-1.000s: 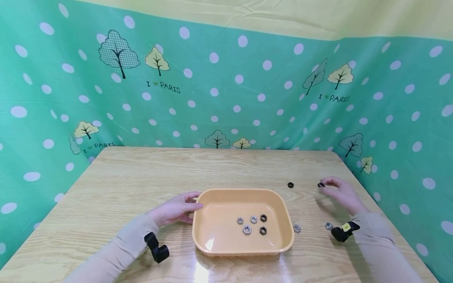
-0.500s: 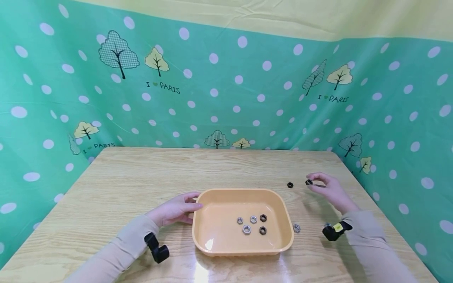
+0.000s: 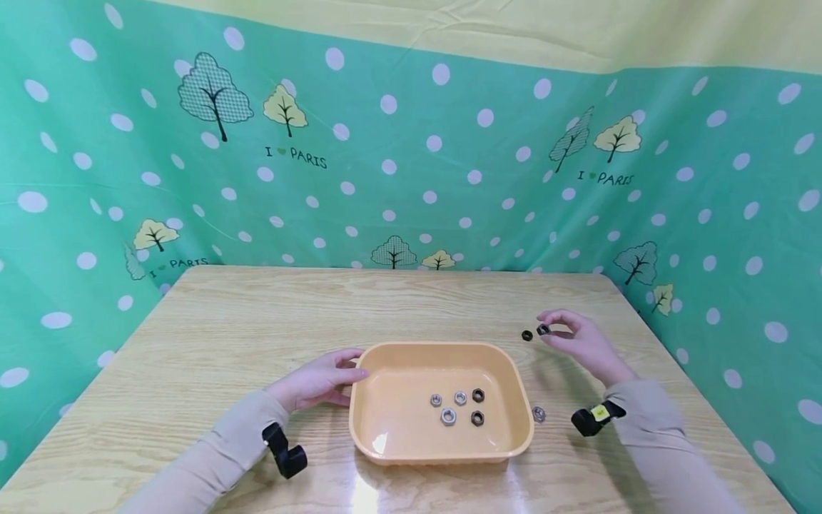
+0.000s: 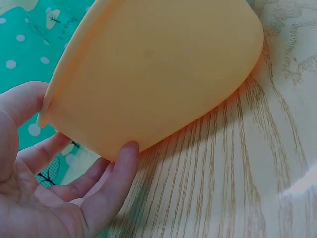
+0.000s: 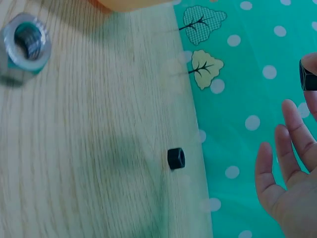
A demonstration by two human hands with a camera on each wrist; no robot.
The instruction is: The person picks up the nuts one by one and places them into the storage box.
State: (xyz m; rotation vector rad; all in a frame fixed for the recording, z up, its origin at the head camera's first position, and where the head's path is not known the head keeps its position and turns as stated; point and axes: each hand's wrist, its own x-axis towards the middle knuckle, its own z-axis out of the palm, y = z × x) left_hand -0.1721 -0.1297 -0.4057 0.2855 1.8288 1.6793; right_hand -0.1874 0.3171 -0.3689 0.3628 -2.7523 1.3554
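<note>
My left hand (image 3: 321, 382) holds the left end of a peach plastic basin (image 3: 443, 346), thumb over the rim. In the left wrist view its other fingers reach below the basin's outer wall (image 4: 148, 64). Above the table's right side, my right hand (image 3: 581, 348) pinches a black hex nut (image 5: 307, 80) between thumb and finger, the remaining fingers spread loosely. Just left of that nut, a second black nut (image 3: 527, 335) rests on the table. Inside the basin lie several nuts, silver ones (image 3: 447, 422) and black ones (image 3: 477, 424), grouped right of its middle.
A silver nut (image 3: 539, 414) sits on the wooden table (image 3: 289, 307) right beside the basin's right wall. Each wrist wears a black camera mount (image 3: 285, 453). A green dotted curtain (image 3: 411, 157) hangs behind the table and along its sides.
My right hand has moved left with the pinched black nut, close to the other black nut. A silver nut near the right wrist is now hidden behind it. My left hand and the basin stay put.
</note>
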